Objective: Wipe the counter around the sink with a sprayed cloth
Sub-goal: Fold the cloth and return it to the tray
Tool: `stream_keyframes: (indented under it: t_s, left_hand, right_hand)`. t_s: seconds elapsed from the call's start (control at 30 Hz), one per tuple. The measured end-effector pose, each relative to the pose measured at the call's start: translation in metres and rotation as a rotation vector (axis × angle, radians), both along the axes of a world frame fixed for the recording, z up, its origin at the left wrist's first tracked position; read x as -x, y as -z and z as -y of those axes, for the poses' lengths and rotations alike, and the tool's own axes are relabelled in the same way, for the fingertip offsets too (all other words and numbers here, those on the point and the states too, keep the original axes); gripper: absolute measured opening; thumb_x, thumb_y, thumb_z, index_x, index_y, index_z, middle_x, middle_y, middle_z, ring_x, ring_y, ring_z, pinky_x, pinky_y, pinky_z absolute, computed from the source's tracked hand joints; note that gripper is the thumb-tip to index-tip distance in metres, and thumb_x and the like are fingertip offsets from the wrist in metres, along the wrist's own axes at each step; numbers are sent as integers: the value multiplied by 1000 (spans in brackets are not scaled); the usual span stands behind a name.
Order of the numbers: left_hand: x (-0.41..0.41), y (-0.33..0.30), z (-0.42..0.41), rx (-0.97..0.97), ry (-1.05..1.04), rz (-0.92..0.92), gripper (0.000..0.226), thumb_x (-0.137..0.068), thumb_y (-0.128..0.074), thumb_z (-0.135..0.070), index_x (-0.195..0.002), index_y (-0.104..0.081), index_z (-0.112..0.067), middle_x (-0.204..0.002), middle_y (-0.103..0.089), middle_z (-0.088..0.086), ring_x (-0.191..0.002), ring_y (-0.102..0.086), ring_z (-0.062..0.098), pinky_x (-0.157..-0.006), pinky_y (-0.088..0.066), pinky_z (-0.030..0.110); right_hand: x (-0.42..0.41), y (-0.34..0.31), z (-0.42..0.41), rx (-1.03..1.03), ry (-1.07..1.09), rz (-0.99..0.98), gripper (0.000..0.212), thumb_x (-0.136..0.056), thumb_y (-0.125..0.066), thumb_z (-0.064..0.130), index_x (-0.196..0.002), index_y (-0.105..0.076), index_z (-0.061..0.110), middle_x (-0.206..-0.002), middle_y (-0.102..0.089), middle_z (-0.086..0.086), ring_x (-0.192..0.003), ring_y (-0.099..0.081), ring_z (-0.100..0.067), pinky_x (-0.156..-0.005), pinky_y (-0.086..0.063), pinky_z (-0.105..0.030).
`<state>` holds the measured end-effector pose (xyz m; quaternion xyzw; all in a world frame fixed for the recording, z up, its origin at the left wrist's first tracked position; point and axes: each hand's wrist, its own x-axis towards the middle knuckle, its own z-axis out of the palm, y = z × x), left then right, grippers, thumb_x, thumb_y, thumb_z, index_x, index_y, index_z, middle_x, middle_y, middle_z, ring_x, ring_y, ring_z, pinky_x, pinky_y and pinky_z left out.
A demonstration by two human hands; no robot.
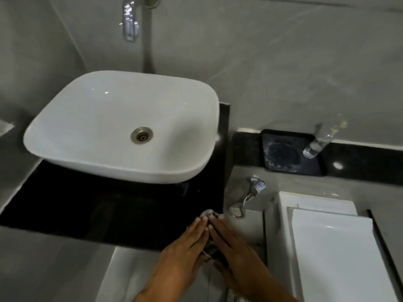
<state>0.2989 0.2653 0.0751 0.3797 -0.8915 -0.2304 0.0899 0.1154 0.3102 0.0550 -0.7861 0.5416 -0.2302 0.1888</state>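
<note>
A white vessel sink (104, 118) with a metal drain sits on a glossy black counter (87, 210). At the counter's front right corner my left hand (185, 247) and my right hand (235, 251) lie flat, palms facing each other, pressing a small dark, greyish cloth (210, 243) between them. Only a strip of the cloth shows between the fingers, with a lighter tip (208, 212) poking out near the fingertips. A clear spray bottle (320, 140) stands tilted on a black tray (290, 153) to the right.
A chrome tap (130, 20) hangs from the grey wall above the sink. Right of the counter a low chrome valve with a hose (250, 192) sticks out. A white toilet cistern and lid (331, 247) fill the lower right. A black ledge (359, 158) runs along the right wall.
</note>
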Motion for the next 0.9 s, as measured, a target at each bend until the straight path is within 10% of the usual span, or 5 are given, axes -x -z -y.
stream_keyframes:
  t_s: [0.2,0.4,0.6,0.9]
  left_hand:
    - [51,3,38,84,11,152,81,-36,-99,-29,-113,-74,-19,-127,-67,-7,-113,-64,7,-73,-52,9]
    - [171,18,133,249,98,110,60,-74,-83,-18,-129,-61,-3,-140,-57,9,-129,-54,23,-100,-47,28]
    - [298,55,218,237,174,147,73,-97,-48,-22,-153,-2,-10,-164,3,7,-149,10,21,-121,-4,38]
    - [361,126,236,144,210,390,62,-102,-32,-29,-154,-2,-17,-165,4,1,-151,6,18,-121,7,38]
  right_hand:
    - [34,16,28,-2,148,145,61,-88,-71,8,-142,-43,2,-154,-36,-13,-143,-35,-23,-112,-38,-39]
    - [138,15,107,-27,339,259,56,-91,-61,-3,-143,-41,5,-152,-36,-7,-142,-35,-20,-117,-29,-38]
    - [251,34,185,36,507,-10,62,-89,-68,10,-144,-40,1,-152,-36,-20,-144,-27,-33,-118,-27,-46]
    - [299,107,193,-175,500,-273,62,-97,-24,46,-151,-25,16,-160,-19,-7,-148,-10,-23,-113,-18,-41]
